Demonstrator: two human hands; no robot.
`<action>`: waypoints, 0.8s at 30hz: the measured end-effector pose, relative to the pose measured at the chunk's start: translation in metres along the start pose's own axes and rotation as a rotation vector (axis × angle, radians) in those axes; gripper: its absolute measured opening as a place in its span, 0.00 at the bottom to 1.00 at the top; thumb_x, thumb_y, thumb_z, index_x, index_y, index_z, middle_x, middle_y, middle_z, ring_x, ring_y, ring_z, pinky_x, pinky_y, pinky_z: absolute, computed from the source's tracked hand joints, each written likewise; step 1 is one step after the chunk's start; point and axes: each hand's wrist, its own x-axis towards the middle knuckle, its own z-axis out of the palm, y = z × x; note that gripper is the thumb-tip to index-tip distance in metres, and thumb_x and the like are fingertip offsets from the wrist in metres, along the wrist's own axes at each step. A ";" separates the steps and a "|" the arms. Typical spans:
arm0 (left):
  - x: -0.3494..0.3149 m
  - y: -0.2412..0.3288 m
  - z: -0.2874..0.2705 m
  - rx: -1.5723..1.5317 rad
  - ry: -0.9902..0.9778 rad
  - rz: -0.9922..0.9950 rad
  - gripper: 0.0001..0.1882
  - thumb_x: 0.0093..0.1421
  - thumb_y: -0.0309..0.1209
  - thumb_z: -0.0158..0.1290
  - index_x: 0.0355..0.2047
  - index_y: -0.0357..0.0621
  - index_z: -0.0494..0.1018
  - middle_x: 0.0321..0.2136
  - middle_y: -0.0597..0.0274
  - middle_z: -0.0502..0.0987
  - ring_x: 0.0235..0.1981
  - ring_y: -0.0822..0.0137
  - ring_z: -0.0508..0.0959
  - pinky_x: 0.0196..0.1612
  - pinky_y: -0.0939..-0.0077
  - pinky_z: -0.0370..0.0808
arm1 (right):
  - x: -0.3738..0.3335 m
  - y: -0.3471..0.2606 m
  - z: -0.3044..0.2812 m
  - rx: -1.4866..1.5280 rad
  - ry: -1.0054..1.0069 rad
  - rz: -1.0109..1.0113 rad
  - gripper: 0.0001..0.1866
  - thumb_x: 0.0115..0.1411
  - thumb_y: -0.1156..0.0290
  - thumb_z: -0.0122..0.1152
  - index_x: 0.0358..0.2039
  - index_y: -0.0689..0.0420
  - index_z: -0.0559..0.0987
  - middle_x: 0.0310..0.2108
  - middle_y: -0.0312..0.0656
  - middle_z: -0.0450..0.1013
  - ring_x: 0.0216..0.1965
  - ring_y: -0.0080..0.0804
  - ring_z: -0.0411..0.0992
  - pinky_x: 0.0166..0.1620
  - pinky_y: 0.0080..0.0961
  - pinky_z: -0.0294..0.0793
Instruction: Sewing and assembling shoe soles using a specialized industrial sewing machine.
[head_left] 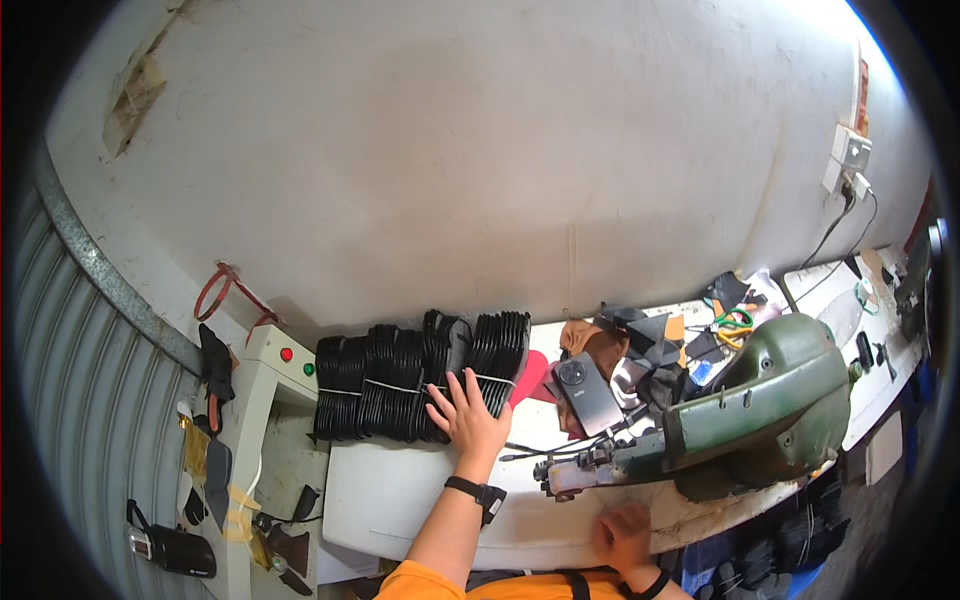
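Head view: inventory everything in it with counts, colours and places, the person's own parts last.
Table: one, white, centre.
Bundles: about four, black, table's left part.
Sole-shaped piece: one, pinkish red, right of bundles.
Phone: one, dark grey, on table.
Machine: one, green, table's right part.
Scissors handles: count unclear, green and yellow, beyond machine.
Scraps: many, mainly black and brown, around phone.
Housing: one, cream, left of bundles.
Buttons: two, red and green, on housing.
Flask: one, black, lower left.
Socket: one, white, upper right.
Wall: one, pale, behind table.
Shutter: one, grey, far left.
Left hand: one, on rightmost bundles.
Right hand: one, blurred, near table edge.
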 end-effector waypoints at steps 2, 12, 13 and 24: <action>0.000 0.002 0.005 -0.015 0.001 -0.039 0.48 0.50 0.48 0.67 0.69 0.47 0.61 0.67 0.41 0.58 0.72 0.31 0.45 0.70 0.32 0.36 | 0.004 0.000 0.000 0.005 0.005 0.001 0.07 0.47 0.78 0.65 0.26 0.54 0.76 0.26 0.40 0.72 0.30 0.47 0.70 0.36 0.43 0.68; -0.002 0.017 0.022 -0.147 0.207 -0.233 0.49 0.48 0.41 0.69 0.67 0.45 0.58 0.60 0.48 0.69 0.71 0.42 0.52 0.71 0.35 0.36 | -0.002 0.005 -0.003 -0.012 0.014 0.024 0.06 0.48 0.74 0.66 0.28 0.53 0.79 0.30 0.37 0.74 0.35 0.46 0.72 0.41 0.42 0.72; -0.005 0.018 0.023 -0.155 0.207 -0.225 0.49 0.48 0.41 0.68 0.68 0.45 0.58 0.61 0.48 0.68 0.70 0.41 0.53 0.71 0.35 0.36 | -0.003 0.006 -0.003 -0.022 0.023 0.042 0.06 0.48 0.74 0.66 0.28 0.53 0.79 0.30 0.37 0.74 0.35 0.46 0.72 0.41 0.42 0.72; 0.006 0.009 0.033 0.352 0.105 -0.175 0.30 0.61 0.52 0.59 0.63 0.69 0.68 0.66 0.76 0.66 0.67 0.62 0.65 0.66 0.26 0.47 | -0.023 0.022 0.013 -0.011 -0.013 0.097 0.08 0.52 0.68 0.66 0.30 0.54 0.77 0.36 0.39 0.72 0.44 0.43 0.73 0.50 0.42 0.74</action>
